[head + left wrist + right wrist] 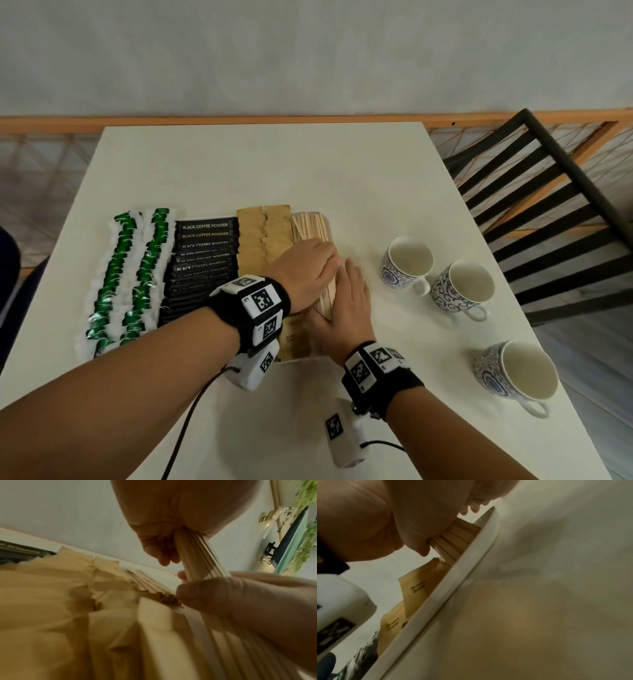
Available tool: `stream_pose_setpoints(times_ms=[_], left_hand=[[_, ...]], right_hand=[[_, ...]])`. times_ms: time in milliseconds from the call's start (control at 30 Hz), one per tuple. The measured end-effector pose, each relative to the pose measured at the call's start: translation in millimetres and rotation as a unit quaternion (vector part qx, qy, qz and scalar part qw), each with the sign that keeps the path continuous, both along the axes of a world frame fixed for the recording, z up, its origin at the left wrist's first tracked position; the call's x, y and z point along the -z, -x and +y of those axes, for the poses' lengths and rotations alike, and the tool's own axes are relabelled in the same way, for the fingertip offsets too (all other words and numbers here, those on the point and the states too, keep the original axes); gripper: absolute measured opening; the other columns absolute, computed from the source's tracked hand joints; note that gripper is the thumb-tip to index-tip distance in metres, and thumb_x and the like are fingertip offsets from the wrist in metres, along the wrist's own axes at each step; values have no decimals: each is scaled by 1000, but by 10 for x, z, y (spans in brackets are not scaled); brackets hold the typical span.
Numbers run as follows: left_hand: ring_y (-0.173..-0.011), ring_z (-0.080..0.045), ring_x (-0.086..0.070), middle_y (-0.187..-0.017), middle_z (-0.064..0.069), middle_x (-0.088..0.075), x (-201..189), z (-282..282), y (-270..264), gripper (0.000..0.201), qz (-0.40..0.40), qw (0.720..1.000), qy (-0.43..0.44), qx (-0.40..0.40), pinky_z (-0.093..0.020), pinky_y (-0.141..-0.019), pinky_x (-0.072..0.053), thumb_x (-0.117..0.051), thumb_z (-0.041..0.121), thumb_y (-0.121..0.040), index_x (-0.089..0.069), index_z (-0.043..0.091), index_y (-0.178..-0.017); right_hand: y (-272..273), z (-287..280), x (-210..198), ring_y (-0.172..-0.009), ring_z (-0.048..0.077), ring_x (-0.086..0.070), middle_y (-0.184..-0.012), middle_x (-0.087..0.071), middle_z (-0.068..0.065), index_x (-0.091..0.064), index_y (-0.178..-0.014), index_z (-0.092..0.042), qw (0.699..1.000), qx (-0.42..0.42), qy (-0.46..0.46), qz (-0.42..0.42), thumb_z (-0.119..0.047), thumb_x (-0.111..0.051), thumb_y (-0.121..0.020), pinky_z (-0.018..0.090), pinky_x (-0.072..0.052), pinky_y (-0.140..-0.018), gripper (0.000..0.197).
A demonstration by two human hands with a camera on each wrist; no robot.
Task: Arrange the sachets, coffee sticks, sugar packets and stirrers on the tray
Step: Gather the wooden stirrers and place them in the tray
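A: Surface: white table (239,164), pale wall behind, a black slatted chair (534,212) at 2 o'clock.

B: Contents?

A: Item one, green-and-white sachets (126,274), two rows, at 9 o'clock. Item two, black coffee sticks (205,253), stacked just right of them. Item three, brown sugar packets (263,236), next along. Item four, wooden stirrers (310,226), at the tray's (453,582) right rim.

B: Hands?

A: Left hand (305,274) curls round a bundle of stirrers, seen from the left wrist. Right hand (346,308) lies flat, fingers straight, pressing the bundle's side, holding nothing.

B: Off the tray?

A: Three patterned cups (462,284) between 3 and 4 o'clock, well apart.

B: Progress?

A: Judged nearly complete: all four kinds sit in rows. Remaining, apparently, squaring the stirrers against the rim.
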State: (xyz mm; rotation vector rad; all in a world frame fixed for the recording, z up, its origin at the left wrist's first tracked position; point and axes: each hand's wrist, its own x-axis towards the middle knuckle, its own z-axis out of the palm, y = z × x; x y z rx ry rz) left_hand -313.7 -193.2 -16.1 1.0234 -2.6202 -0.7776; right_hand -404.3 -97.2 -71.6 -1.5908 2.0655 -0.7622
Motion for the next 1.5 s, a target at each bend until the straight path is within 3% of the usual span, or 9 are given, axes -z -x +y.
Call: stream_pose_setpoints(times_ms=[133,367,633,700,933,1133,1233,1333,1500], left_hand=[[-92,-17,-44,-94,4,-51,63,-74,38,26,-50,998,32,-26,-34,-90,-36,-32,30,-101,-53,18,-94],[-105,-15,-38,-107,8,-43,117,-149,79,32,-112,993,17,-35,-31,-95,-29,-28,34,-102,-56,22,-108],[-119,-13,-41,-123,9,-53,205,-243,-7,39,-49,997,-10,-58,-33,-104,-27,-24,32,-102,-59,25,-120],[-122,-13,-42,-125,7,-55,180,-296,-67,39,-33,997,-20,-74,-34,-108,-25,-25,31,-103,-58,25,-123],[-133,-18,-30,-143,4,-40,31,-375,-204,54,-171,985,-21,-15,-39,-111,-25,-45,23,-92,-35,29,-144],[-138,-17,-18,-152,6,-23,-46,-244,-225,85,-209,977,-11,53,-37,-114,-18,-62,46,-79,-18,29,-150],[-144,-19,-4,-158,4,-7,-79,-160,-186,107,-234,968,-2,85,-40,-117,-7,-68,61,-71,-7,28,-152],[-146,-19,14,-160,4,13,-93,-59,-136,122,-270,954,26,130,-40,-116,6,-69,69,-65,7,28,-151],[-142,-18,29,-156,2,28,-55,128,-26,128,-291,932,65,206,-38,-112,19,-67,72,-65,16,25,-150]], right_hand=[[32,-76,67,-147,20,9,-160,1,8,-3,-151,-12,999,-7,-28,23,-64,-27,-75,32,12,-116,95],[55,-124,168,-147,21,9,-160,3,8,2,-152,-13,997,-16,-66,40,-66,-24,-75,34,12,-116,97],[99,-140,158,-146,20,10,-160,4,6,-1,-152,-12,995,-22,-82,49,-61,-36,-79,32,14,-114,95],[102,-141,149,-146,19,10,-160,5,6,-1,-152,-11,994,-25,-88,52,-66,-30,-77,31,15,-114,97],[171,-96,102,-146,16,11,-160,5,5,-1,-152,-11,996,-48,-78,22,-75,-16,-73,29,13,-115,103],[230,-89,92,-146,13,8,-160,2,3,-3,-151,-13,995,-58,-80,-18,-64,-15,-77,24,13,-113,91],[282,-81,37,-146,13,-5,-159,-11,5,-12,-151,-10,994,-51,-60,-70,-38,-26,-86,22,4,-116,71],[395,-33,-90,-126,-4,-33,-138,-42,-4,-37,-143,-10,990,-23,-5,-141,-16,-37,-93,1,-16,-103,51],[570,162,-197,-109,5,-53,-116,-56,-13,-52,-132,-21,990,-28,-36,-134,-22,-40,-75,3,-34,-82,59]])
